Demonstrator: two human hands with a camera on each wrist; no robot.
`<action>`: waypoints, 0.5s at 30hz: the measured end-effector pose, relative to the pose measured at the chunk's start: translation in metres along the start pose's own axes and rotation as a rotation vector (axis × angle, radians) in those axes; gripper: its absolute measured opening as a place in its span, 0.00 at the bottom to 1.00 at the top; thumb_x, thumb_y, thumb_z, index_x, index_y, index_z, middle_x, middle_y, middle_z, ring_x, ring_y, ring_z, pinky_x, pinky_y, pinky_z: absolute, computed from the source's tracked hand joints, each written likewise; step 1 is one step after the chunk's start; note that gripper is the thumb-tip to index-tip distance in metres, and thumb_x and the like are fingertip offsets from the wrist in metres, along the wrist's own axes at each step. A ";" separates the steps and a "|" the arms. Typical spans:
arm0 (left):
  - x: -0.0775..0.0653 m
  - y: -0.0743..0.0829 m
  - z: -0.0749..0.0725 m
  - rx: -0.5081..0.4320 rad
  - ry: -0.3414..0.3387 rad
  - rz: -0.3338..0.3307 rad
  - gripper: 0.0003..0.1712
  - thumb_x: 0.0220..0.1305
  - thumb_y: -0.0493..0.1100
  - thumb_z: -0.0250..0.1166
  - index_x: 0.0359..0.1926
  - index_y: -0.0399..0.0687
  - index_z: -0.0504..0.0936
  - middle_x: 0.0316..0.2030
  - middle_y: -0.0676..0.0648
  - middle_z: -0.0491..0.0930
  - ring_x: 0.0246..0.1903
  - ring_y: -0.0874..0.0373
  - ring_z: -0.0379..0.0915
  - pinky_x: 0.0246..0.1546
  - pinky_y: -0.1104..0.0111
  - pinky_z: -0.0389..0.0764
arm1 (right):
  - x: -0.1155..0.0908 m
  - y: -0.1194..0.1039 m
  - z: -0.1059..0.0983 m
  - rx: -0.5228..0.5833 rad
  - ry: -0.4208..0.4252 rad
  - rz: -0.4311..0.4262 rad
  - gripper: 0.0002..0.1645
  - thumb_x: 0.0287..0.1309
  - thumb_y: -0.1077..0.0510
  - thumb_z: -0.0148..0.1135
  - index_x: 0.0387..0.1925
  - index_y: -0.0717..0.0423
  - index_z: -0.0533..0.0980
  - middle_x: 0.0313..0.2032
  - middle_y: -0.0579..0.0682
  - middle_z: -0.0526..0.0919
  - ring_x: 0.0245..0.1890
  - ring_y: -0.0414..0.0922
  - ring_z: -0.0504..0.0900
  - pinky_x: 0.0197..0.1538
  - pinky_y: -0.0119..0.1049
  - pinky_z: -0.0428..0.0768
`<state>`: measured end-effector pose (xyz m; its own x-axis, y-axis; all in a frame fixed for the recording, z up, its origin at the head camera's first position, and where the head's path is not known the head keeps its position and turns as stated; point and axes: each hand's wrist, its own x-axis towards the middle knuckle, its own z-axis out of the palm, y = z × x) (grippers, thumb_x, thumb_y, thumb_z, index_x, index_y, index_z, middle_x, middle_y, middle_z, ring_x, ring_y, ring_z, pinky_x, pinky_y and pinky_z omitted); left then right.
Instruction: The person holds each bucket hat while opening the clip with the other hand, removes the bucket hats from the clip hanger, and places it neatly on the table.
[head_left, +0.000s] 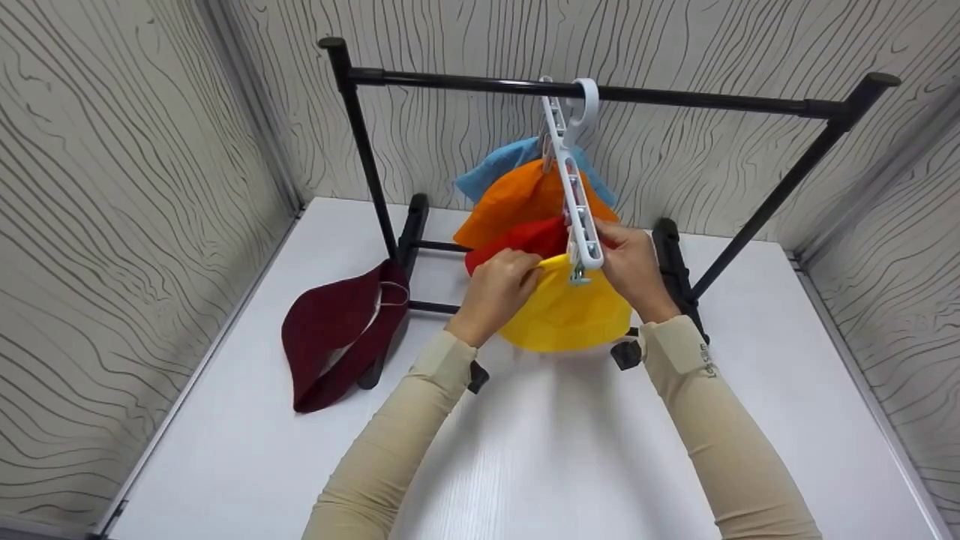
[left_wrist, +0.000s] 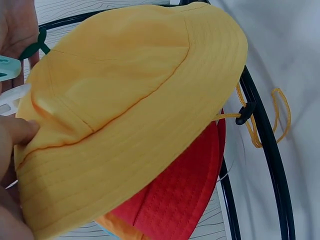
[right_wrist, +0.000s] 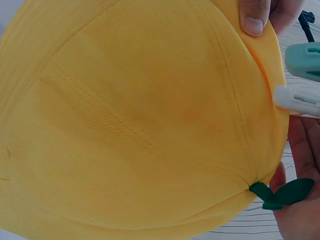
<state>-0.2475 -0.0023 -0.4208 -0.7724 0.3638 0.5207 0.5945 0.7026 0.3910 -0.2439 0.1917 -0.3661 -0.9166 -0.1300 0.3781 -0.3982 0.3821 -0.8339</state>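
A yellow bucket hat (head_left: 566,315) hangs at the near end of a white clip hanger (head_left: 576,187), brim down. My left hand (head_left: 499,289) pinches the hat's crown edge, its thumb on the cloth in the left wrist view. On the hanger's other side, my right hand (head_left: 634,262) is beside the crown, near a green leaf tab (right_wrist: 282,194); its fingertips are hidden behind the clips and cloth. A white clip (right_wrist: 295,99) meets the crown edge, with a teal clip (right_wrist: 302,60) alongside. Behind hang a red hat (head_left: 529,241), an orange hat (head_left: 510,199) and a blue hat (head_left: 495,166).
The hanger hooks over the top bar (head_left: 697,97) of a black rack standing on the white table (head_left: 225,450). A maroon hat (head_left: 330,330) lies on its side by the rack's left foot. A yellow cord (left_wrist: 277,115) with a black stopper dangles below the yellow brim.
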 end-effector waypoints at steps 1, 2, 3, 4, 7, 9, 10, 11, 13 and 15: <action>0.000 0.000 0.000 0.002 0.002 0.000 0.15 0.66 0.47 0.61 0.49 0.47 0.84 0.41 0.51 0.86 0.37 0.58 0.76 0.45 0.74 0.79 | -0.001 -0.005 0.000 -0.001 -0.003 0.003 0.21 0.63 0.58 0.61 0.57 0.58 0.77 0.52 0.57 0.83 0.38 0.34 0.77 0.50 0.19 0.76; 0.000 0.000 0.000 0.002 0.003 0.000 0.15 0.66 0.47 0.61 0.49 0.47 0.84 0.41 0.51 0.86 0.37 0.58 0.76 0.45 0.74 0.79 | -0.002 -0.009 0.000 -0.002 -0.005 0.007 0.21 0.63 0.58 0.60 0.57 0.60 0.76 0.52 0.59 0.82 0.38 0.34 0.77 0.50 0.19 0.76; 0.000 0.000 0.000 0.004 0.005 0.001 0.14 0.67 0.47 0.61 0.49 0.47 0.84 0.41 0.51 0.86 0.37 0.58 0.76 0.45 0.74 0.79 | -0.003 -0.014 0.000 -0.002 -0.008 0.008 0.21 0.63 0.59 0.60 0.57 0.61 0.76 0.52 0.60 0.82 0.38 0.34 0.77 0.50 0.19 0.76; -0.001 0.000 0.000 0.006 0.006 0.001 0.14 0.67 0.47 0.61 0.49 0.47 0.84 0.40 0.51 0.86 0.37 0.58 0.76 0.45 0.74 0.79 | -0.004 -0.016 0.000 -0.002 -0.011 0.004 0.21 0.64 0.59 0.60 0.57 0.63 0.75 0.52 0.61 0.82 0.38 0.33 0.76 0.50 0.18 0.76; -0.001 0.000 0.001 0.005 0.004 0.001 0.14 0.67 0.47 0.61 0.49 0.47 0.84 0.40 0.50 0.86 0.37 0.58 0.76 0.44 0.74 0.79 | -0.005 -0.017 -0.001 -0.006 -0.016 0.000 0.22 0.64 0.58 0.60 0.57 0.63 0.75 0.52 0.61 0.82 0.37 0.33 0.76 0.49 0.18 0.76; -0.001 0.000 0.001 0.003 0.000 -0.002 0.14 0.67 0.47 0.61 0.49 0.47 0.84 0.40 0.51 0.86 0.37 0.58 0.76 0.45 0.74 0.79 | -0.003 -0.010 -0.001 -0.003 -0.016 0.002 0.22 0.63 0.58 0.60 0.58 0.60 0.75 0.52 0.60 0.82 0.38 0.34 0.76 0.49 0.18 0.76; -0.001 0.000 0.001 0.001 -0.003 -0.004 0.14 0.67 0.47 0.61 0.49 0.47 0.84 0.41 0.51 0.86 0.37 0.58 0.76 0.45 0.74 0.79 | -0.002 -0.006 -0.001 0.001 -0.015 0.003 0.22 0.63 0.57 0.60 0.58 0.59 0.75 0.52 0.58 0.82 0.38 0.34 0.76 0.49 0.18 0.76; -0.001 0.001 0.001 -0.001 -0.005 -0.004 0.14 0.67 0.47 0.61 0.49 0.47 0.84 0.41 0.51 0.86 0.37 0.58 0.76 0.45 0.74 0.79 | -0.001 -0.002 -0.001 -0.002 -0.013 0.009 0.22 0.63 0.57 0.60 0.58 0.58 0.76 0.52 0.57 0.82 0.38 0.35 0.76 0.49 0.18 0.76; -0.001 0.001 0.000 -0.002 -0.008 -0.006 0.14 0.67 0.47 0.61 0.49 0.47 0.84 0.41 0.51 0.86 0.37 0.58 0.76 0.45 0.74 0.79 | 0.001 0.007 -0.001 -0.006 -0.007 0.015 0.21 0.63 0.56 0.61 0.57 0.55 0.76 0.52 0.55 0.83 0.38 0.36 0.77 0.49 0.19 0.77; -0.001 0.001 0.000 -0.002 -0.008 -0.005 0.14 0.67 0.46 0.61 0.49 0.47 0.84 0.41 0.50 0.86 0.37 0.58 0.76 0.45 0.74 0.79 | 0.003 0.012 -0.001 -0.007 -0.004 0.008 0.21 0.62 0.53 0.61 0.57 0.53 0.77 0.51 0.53 0.84 0.38 0.38 0.77 0.49 0.20 0.77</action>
<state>-0.2461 -0.0020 -0.4214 -0.7771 0.3656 0.5123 0.5911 0.7034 0.3947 -0.2509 0.1973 -0.3745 -0.9200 -0.1305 0.3696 -0.3903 0.3892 -0.8344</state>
